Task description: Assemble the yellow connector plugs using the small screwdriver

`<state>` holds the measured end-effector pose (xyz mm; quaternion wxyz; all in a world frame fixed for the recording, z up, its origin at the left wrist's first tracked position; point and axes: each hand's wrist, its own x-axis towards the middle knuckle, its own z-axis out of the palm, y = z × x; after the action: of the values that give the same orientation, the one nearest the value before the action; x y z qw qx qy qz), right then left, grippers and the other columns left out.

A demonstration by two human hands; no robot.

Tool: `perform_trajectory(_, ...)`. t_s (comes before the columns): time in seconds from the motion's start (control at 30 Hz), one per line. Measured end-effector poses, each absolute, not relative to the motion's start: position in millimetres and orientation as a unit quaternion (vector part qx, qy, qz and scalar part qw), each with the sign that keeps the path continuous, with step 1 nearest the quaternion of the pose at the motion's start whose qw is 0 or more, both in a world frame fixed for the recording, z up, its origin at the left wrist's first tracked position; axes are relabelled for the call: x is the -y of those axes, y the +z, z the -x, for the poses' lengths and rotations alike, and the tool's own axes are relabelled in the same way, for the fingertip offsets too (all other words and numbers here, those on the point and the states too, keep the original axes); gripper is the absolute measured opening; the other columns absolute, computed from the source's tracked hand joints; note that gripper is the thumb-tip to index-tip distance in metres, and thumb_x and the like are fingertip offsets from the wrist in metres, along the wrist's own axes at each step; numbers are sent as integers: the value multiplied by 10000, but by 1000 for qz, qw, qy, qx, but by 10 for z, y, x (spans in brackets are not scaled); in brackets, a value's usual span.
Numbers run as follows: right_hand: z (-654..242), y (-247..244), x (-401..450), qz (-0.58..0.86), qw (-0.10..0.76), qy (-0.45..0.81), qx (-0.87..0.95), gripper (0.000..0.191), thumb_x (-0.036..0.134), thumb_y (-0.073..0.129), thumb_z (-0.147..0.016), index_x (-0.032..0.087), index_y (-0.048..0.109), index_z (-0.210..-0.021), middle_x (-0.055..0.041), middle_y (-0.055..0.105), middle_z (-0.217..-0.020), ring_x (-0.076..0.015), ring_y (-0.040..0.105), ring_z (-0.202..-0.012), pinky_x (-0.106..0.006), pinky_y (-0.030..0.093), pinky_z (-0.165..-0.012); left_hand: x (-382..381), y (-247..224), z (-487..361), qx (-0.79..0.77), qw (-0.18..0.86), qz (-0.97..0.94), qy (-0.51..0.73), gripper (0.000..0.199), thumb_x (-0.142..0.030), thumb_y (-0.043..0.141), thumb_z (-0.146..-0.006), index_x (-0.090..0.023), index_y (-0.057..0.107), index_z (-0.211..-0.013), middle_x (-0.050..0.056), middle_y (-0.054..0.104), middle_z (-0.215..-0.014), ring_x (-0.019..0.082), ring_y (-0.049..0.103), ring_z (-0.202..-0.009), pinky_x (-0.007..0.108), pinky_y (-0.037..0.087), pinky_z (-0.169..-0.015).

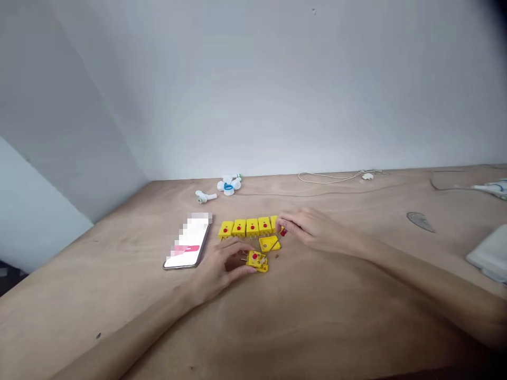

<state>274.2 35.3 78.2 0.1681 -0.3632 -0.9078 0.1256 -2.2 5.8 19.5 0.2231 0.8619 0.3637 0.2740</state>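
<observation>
An opened yellow plug [257,259] with a red dot lies on the wooden table, its inside showing. The fingers and thumb of my left hand [220,266] close on it from the left. In my right hand [307,227] is a small screwdriver [282,232] with a red handle, pinched in the fingers. Its thin shaft slants down and left toward the opened plug; whether the tip touches a screw is too small to tell. A loose yellow cover [269,243] rests just behind the plug. Beyond it stands a row of several closed yellow plugs [252,227], the rightmost partly hidden by my right hand.
Left of my left hand lies a phone [189,248] with a lit screen. White plastic fittings [228,187] and a thin pale cord [332,178] sit near the back wall. A white object [489,256] is at the right edge of the wooden table [336,322].
</observation>
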Motion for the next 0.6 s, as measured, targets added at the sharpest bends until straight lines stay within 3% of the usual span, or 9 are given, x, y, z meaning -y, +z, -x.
perform_trajectory(0.17, -2767, 827, -372, 306, 195, 116, 925, 251, 156, 414, -994, 190, 651, -919, -55, 670, -912, -195, 592, -820, -304, 404, -745, -52, 193, 21, -371, 219, -860, 272, 219, -361, 693, -926, -238, 673, -1105, 37, 714, -1085, 227, 652, -990, 341, 508, -872)
perform_trajectory(0.33, -2728, 864, -275, 340, 168, 149, 913, 251, 278, 361, -1056, 230, 601, -1112, -23, 694, -895, -171, 590, -727, -283, 390, -663, -70, 167, 22, -364, 226, -858, 285, 229, -372, 711, -911, -231, 679, -1088, 39, 716, -1053, 224, 656, -952, 333, 512, -834)
perform_trajectory(0.6, -2663, 835, -215, 414, 170, 123, 886, 306, 265, 371, -1047, 216, 613, -866, 0, 665, -767, -150, 552, -637, -280, 322, -614, -62, 172, 36, -371, 228, -855, 284, 234, -384, 729, -890, -218, 686, -1050, 47, 709, -1020, 221, 659, -912, 324, 525, -790)
